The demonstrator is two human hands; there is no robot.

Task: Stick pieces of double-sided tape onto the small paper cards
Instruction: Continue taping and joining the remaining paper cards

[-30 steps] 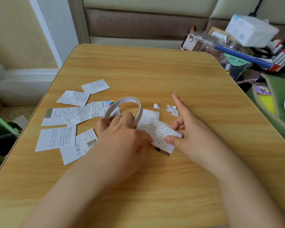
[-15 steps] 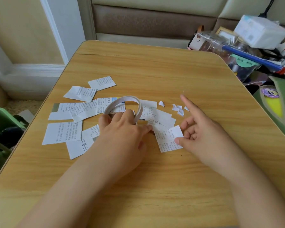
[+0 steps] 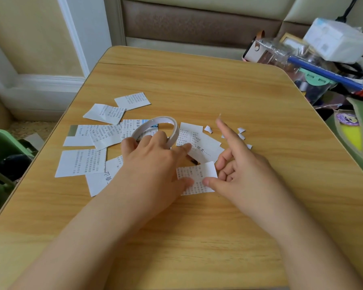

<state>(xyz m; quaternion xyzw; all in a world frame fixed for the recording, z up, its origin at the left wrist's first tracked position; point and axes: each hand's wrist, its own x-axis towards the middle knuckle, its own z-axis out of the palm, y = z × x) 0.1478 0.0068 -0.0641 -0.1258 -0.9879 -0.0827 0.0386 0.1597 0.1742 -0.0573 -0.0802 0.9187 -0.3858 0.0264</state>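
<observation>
A white ring of double-sided tape (image 3: 170, 127) stands on edge at the table's middle, with the fingers of my left hand (image 3: 153, 162) hooked through it. A small printed paper card (image 3: 194, 176) lies flat between both hands; my left thumb and my right thumb press on its near edge. My right hand (image 3: 241, 170) has its index finger stretched out and the other fingers curled. Several more printed cards (image 3: 105, 132) lie scattered to the left, and two lie beyond the held card (image 3: 199, 141).
Small torn white backing scraps (image 3: 241, 132) lie just past my right hand. The wooden table (image 3: 197, 84) ends at the left above a green bin (image 3: 2, 147). A cluttered pile with a tissue pack (image 3: 335, 38) and clear box stands at the right.
The card between my hands slid toward me and now lies flat nearer the table's front. My left thumb has come onto it. The tape ring stayed in my left hand.
</observation>
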